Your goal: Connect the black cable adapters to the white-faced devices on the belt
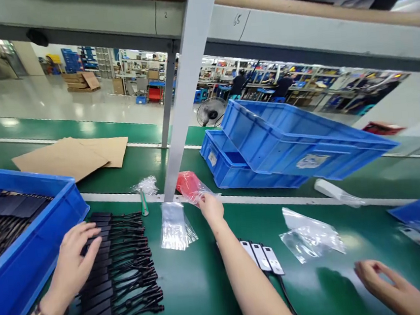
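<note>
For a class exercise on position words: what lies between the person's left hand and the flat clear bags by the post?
The head view shows black cables, then a strip of green bench.

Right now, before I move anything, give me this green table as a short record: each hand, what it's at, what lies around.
Left hand: open, at the row of flat black devices with short cables; contact unclear
Right hand: at the near edge of a red-and-clear plastic bag; grip unclear
Between hands: clear plastic sleeves, lying flat
Far left: open blue plastic bin with flat dark pieces inside
Behind, right: two blue plastic crates, upper one tilted
Co-worker: bare hand at right
</note>
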Tool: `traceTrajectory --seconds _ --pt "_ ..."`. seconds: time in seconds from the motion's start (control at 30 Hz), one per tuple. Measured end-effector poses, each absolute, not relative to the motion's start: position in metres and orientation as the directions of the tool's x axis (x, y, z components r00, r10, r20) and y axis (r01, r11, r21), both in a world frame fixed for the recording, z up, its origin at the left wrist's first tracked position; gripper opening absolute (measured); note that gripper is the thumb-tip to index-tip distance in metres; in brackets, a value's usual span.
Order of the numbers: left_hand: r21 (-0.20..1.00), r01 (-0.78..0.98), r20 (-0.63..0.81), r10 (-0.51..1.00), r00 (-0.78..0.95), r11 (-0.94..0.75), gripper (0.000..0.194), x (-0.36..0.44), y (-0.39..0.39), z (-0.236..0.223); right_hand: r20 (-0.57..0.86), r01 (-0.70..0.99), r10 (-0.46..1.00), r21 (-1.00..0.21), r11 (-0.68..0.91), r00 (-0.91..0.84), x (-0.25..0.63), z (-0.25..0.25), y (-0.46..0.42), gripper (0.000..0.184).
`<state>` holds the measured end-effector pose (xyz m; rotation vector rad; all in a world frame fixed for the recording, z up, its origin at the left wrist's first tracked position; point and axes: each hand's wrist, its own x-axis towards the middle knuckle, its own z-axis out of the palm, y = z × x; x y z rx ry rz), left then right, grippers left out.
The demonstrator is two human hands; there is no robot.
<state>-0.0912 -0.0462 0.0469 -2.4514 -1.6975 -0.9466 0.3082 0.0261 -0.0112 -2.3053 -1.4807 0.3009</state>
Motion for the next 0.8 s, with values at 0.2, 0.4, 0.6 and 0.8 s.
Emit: traceTrajectory --seconds 0.2,0.4,0.6,0.8 --pt "-0.074 0.872 0.300 0.824 0.482 -0.484 0.058 -0.103 -0.146 0.018 -0.014 0.874 0.932 -0.342 -0.346 0.363 0.316 -0.014 0.023 0.022" --pt "-0.206 0.829 0.182 0.812 0.554 -0.520 0.068 -0.105 -0.180 -0.002 0.036 0.880 0.939 -0.360 -0.308 0.343 0.311 -0.008 0.013 0.024" --pt "-0.080 0.876 0.220 0.849 0.481 -0.476 0.060 -0.108 -0.179 -0.012 0.115 0.887 0.934 -0.370 -0.277 0.339 0.305 0.014 -0.008 0.032" --pt "0.099 0.883 0.348 0.847 0.402 -0.460 0.034 -0.121 -0.185 -0.016 0.194 0.919 0.959 -0.375 -0.121 0.206 0.278 0.037 -0.024 0.033"
